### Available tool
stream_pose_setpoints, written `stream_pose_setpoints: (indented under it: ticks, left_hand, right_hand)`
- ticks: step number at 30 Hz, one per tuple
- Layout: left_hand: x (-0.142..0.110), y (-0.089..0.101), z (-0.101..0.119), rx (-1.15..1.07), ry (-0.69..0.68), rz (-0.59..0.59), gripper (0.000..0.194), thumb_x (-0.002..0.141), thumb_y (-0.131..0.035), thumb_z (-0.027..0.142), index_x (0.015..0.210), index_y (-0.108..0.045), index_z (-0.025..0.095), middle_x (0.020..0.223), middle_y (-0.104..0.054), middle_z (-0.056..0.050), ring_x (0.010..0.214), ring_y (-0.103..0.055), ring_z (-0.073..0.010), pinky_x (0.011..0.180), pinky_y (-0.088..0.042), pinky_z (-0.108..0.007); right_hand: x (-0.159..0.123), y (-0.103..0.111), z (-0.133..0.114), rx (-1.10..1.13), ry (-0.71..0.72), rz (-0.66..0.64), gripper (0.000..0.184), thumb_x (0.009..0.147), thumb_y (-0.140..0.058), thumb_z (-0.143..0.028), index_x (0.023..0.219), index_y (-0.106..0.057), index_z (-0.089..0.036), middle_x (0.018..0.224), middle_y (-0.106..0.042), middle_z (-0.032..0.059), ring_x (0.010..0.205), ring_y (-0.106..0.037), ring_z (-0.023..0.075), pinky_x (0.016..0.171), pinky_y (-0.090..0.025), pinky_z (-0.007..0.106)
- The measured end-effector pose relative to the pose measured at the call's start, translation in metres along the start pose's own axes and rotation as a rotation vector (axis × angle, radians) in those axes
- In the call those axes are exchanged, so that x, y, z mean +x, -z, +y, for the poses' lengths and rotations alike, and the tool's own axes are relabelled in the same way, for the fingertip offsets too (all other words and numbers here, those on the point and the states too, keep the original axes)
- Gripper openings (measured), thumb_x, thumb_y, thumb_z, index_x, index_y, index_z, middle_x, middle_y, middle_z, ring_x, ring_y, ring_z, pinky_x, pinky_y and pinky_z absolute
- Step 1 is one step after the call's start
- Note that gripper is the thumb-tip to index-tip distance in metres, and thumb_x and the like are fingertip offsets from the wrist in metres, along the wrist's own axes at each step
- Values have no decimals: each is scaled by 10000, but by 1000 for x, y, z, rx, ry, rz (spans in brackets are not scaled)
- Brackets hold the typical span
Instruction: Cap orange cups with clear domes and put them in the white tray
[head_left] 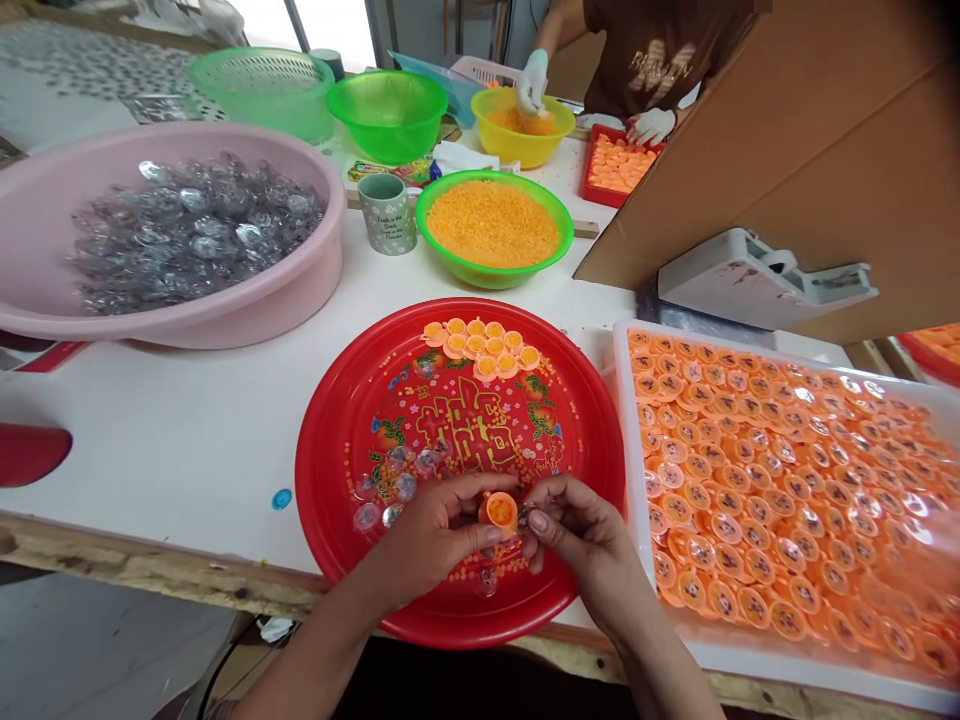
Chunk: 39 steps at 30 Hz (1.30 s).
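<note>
- While the left hand [420, 535] steadies a small orange cup [500, 509], the right hand [592, 535] holds a small clear plastic piece [528, 512] just beside it.
- Fingers, left: thumb and index finger are clamped on the cup from either side. Fingers, right: thumb and index fingertip are together on the clear piece, whose exact shape is too small to tell.
- State of the held cup: orange-yellow pieces show inside, and no printed disc covers its mouth; it appears part-finished.
- Beyond the fingertips, at the far side of the red platter [457, 625]: a cluster of filled cups [494, 346] lies uncovered, apparently at the same stage and awaiting covers.
- To the right of the right fingers: a white tray [628, 430] bears many rows of disc-topped cups [727, 501], judged complete.
- Left of the left fingers: loose clear pieces [405, 487] lie on the platter. Farther off, a pink basin [225, 322] of similar pieces and a green bowl [498, 270] of orange-yellow pieces suggest much remains.
- Orientation: the held cup's mouth points up and towards the viewer, its handle apparently towards the left index finger. Its long axis, mouth to base, seems steep and slightly tilted; the base is hard to make out.
</note>
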<state>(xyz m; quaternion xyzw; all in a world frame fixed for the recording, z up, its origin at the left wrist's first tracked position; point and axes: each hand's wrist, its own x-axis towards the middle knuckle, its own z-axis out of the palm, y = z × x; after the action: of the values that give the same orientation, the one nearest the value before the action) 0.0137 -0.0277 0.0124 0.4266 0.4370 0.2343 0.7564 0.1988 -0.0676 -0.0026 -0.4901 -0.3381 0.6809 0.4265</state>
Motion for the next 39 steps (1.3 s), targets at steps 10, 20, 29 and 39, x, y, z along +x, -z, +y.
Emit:
stream_pose_setpoints:
  ticks: [10, 20, 29, 39]
  left_hand:
    - [1, -4, -4, 99, -85, -31, 226, 792, -621, 124, 1003, -630, 208, 964, -695, -44, 945, -667, -217, 857, -517, -347]
    - [-2, -17, -25, 497, -312, 107, 579, 834, -512, 50, 1343, -481, 325, 1325, -609, -35, 1205, -578, -225, 1007, -479, -383]
    - [-2, -21, -8, 360, -156, 149, 389, 844, -614, 229, 1232, -634, 220, 1228, -687, -76, 1142, -629, -258, 1003, -498, -397]
    - [0, -26, -8, 443, -270, 143, 408, 861, -558, 129, 1254, -593, 232, 1249, -667, -61, 1161, -606, -218, 1019, -470, -367]
  right_hand:
    - [3, -2, 5, -18, -21, 49, 209, 762, -787, -347, 817, -674, -179, 635, -639, -11, 567, -579, 105, 511, -494, 202]
    - [-3, -2, 8, -328, 64, 177, 173, 812, -716, -355, 793, -670, -190, 721, -658, 15, 615, -596, 142, 573, -506, 260]
    - [-8, -5, 6, -611, 409, 223, 92, 865, -635, -141, 832, -659, -223, 772, -641, -2, 672, -620, 133, 604, -503, 235]
    - [-10, 1, 7, -780, 467, 269, 152, 836, -687, -124, 892, -609, -242, 771, -665, -36, 648, -647, 119, 612, -526, 208]
